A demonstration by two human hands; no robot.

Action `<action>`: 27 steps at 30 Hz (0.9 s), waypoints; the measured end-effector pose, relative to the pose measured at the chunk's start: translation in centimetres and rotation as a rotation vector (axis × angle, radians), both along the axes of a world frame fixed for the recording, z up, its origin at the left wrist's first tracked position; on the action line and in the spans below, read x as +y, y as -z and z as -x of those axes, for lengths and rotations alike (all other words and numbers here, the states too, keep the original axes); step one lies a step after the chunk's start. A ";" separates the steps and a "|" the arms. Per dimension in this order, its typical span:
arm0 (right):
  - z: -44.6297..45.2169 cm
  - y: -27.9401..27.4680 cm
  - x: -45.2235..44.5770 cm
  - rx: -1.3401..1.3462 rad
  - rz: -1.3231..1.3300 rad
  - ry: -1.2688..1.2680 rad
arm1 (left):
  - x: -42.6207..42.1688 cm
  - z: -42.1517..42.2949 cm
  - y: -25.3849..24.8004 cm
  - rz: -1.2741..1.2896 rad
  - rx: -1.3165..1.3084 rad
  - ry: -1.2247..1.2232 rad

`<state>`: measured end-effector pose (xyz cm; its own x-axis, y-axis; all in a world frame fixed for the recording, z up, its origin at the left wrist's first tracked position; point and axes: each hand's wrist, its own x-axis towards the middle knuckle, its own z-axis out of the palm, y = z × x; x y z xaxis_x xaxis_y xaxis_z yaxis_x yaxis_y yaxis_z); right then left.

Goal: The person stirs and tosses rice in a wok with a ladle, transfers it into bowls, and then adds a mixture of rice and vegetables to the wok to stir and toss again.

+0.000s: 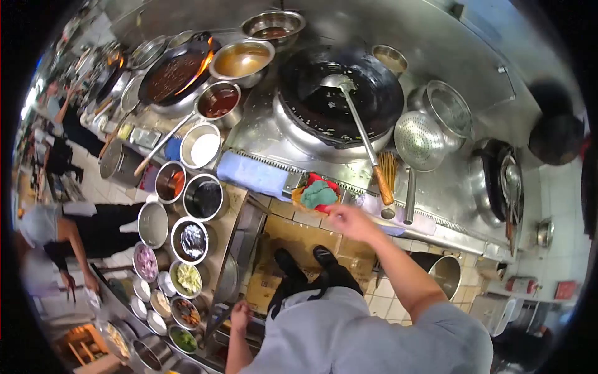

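Note:
My right hand (pixel 350 222) reaches over the front edge of the stove, its fingertips beside a bundle of red, green and yellow cloths (pixel 319 194). Blur hides whether the fingers touch or grip the cloth. Low by my body, my left hand (pixel 240 315) is curled closed near the side counter, with nothing visible in it. A large black wok (pixel 311 118) sits on the burner, with bits of food stuck to its inside. A metal ladle (pixel 358 118) with a wooden handle rests in it, the handle pointing toward me.
Right of the wok lie a bamboo brush (pixel 387 168) and a perforated skimmer (pixel 418 142). A folded blue towel (pixel 252 173) lies on the stove edge. Flames rise beside another wok (pixel 171 78). Several ingredient pots, including one of chopped vegetables (pixel 189 278), fill the left counter. A co-worker (pixel 68 230) stands beyond.

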<state>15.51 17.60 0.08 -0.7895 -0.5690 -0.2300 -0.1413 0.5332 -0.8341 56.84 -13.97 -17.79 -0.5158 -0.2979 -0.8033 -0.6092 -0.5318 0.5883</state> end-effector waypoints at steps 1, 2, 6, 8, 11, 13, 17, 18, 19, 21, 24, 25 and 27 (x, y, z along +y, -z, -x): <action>0.2 -6.3 0.2 0.047 -0.134 0.158 | 0.2 0.7 1.1 0.092 -0.066 -0.034; 1.4 -6.8 1.3 0.368 -0.246 0.225 | -0.8 1.2 3.1 0.112 0.023 0.105; 6.8 -4.0 3.8 0.490 -0.584 0.341 | -1.6 8.2 2.4 0.300 -0.149 0.319; 11.1 -0.9 5.5 0.304 -0.426 0.367 | -1.5 10.7 2.0 0.311 -0.171 0.352; 11.6 -4.1 7.4 0.571 -0.320 0.288 | -1.5 14.3 2.5 0.191 -0.031 0.119; 9.6 -8.4 8.2 -0.442 0.506 0.473 | 0.5 16.2 0.4 0.190 0.071 0.009; 9.1 -4.9 10.4 -0.793 1.057 0.332 | 3.5 15.1 1.4 0.223 0.063 0.152; 9.4 -3.4 11.0 -0.807 1.052 0.335 | 4.3 13.6 1.9 0.221 0.049 0.148; 10.0 -2.8 11.0 -0.284 0.506 0.428 | 5.1 12.4 2.5 0.201 -0.005 0.175; 10.7 -2.2 11.3 0.227 -0.040 0.440 | 6.2 8.9 3.2 0.180 -0.088 0.225; 8.6 -5.2 11.2 -0.695 0.897 0.441 | 9.8 4.0 0.3 0.148 -0.241 0.005; 8.9 -3.5 10.6 -0.374 0.570 0.504 | 11.1 2.2 -0.5 0.159 -0.277 -0.043; 9.0 -3.8 11.6 -0.264 0.316 0.399 | 11.8 -3.6 4.1 0.209 -0.291 0.065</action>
<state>6.55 29.17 3.89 -0.8964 -0.3113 -0.3156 0.2544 0.2218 -0.9413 60.42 -2.12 -21.87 -0.2976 -0.4454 -0.8444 -0.7959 -0.3727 0.4771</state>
